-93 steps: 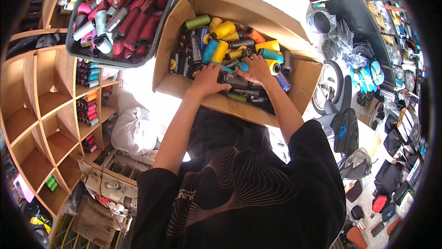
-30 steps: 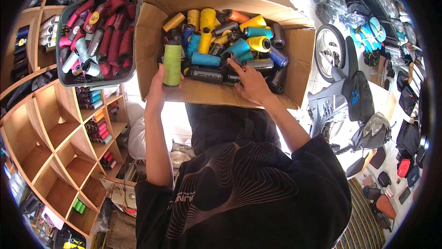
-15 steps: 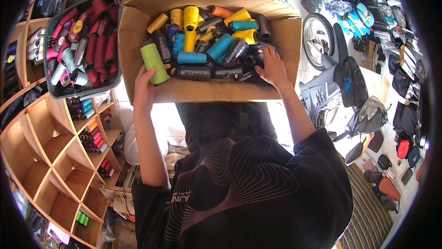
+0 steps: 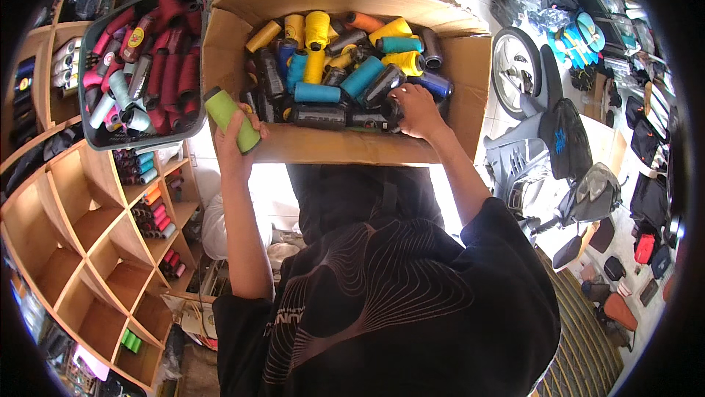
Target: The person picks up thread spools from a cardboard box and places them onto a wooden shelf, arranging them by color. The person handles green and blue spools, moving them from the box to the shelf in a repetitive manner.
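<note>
Lifted clear of the cardboard box [image 4: 455, 74] since a second ago, the lime-green thread cone [image 4: 231, 119] now sits at nine o'clock of the box's front wall, wrapped by the left hand [image 4: 236, 140], fingers curled round its lower half. It looks light, with a stiff core under soft, slightly slick wound thread; gripping mid-barrel suits it. At three o'clock, the right hand [image 4: 415, 109] stays inside the box, fingertips closed on a glossy black spool [image 4: 389, 112] among yellow, teal and blue cones.
</note>
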{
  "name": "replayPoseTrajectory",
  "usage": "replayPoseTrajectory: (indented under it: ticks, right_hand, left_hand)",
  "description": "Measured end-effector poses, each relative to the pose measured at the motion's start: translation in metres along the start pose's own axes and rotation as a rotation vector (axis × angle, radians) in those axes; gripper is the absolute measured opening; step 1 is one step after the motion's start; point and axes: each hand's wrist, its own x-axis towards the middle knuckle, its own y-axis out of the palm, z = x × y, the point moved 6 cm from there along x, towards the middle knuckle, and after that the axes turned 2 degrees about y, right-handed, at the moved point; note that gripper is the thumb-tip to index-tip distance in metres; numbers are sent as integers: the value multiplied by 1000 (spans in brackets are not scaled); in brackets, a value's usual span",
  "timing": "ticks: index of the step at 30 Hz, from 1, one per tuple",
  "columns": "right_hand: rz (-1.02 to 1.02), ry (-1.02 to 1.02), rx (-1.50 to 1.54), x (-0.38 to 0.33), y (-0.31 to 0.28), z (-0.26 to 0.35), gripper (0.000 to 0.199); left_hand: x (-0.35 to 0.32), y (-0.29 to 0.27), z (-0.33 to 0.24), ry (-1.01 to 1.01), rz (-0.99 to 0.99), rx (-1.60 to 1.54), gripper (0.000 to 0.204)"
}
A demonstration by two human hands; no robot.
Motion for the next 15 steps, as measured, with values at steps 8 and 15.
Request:
replayPoseTrajectory:
  ticks: [8, 15]
  right_hand:
    - [-267, 3, 166, 47, -11, 85, 51]
    - [-91, -174, 40, 98, 52, 104, 58]
  left_hand:
    - [-2, -1, -5, 27, -17, 11, 33]
    - [-32, 7, -23, 187, -167, 141, 35]
